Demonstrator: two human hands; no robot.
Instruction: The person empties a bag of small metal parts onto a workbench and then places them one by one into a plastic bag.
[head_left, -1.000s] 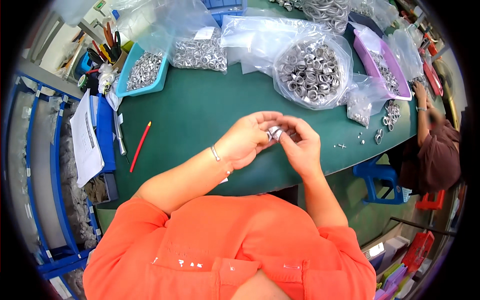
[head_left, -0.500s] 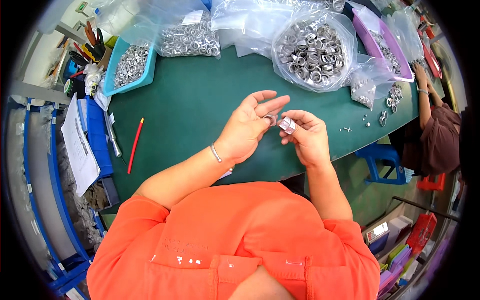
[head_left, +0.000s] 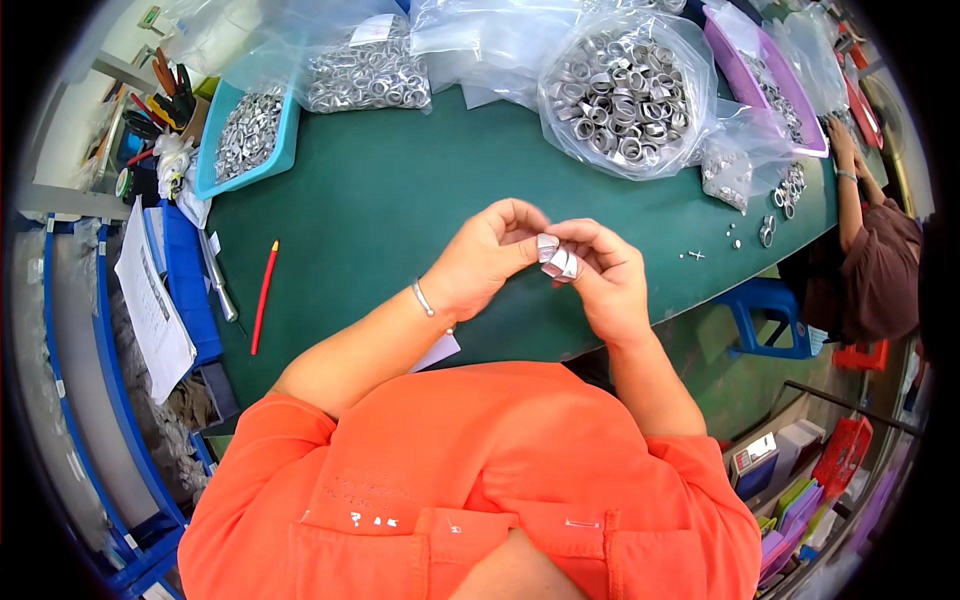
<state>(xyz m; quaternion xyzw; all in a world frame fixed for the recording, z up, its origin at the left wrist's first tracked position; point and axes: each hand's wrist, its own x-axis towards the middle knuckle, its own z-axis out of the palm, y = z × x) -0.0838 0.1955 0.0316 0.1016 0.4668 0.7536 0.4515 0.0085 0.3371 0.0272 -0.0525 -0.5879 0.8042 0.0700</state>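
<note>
While left fingers [head_left: 519,254] and right fingers [head_left: 592,281] pinch silvery rings [head_left: 560,265] — a blue stool [head_left: 757,297] flanks the green table [head_left: 400,170].

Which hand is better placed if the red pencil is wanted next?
Probably the left hand: the red pencil lies on its side of the green table, and the right hand is farther away. Both hands are busy at the silvery metal pieces, though.

Silver rings [head_left: 560,265], green tabletop [head_left: 390,170]
</note>
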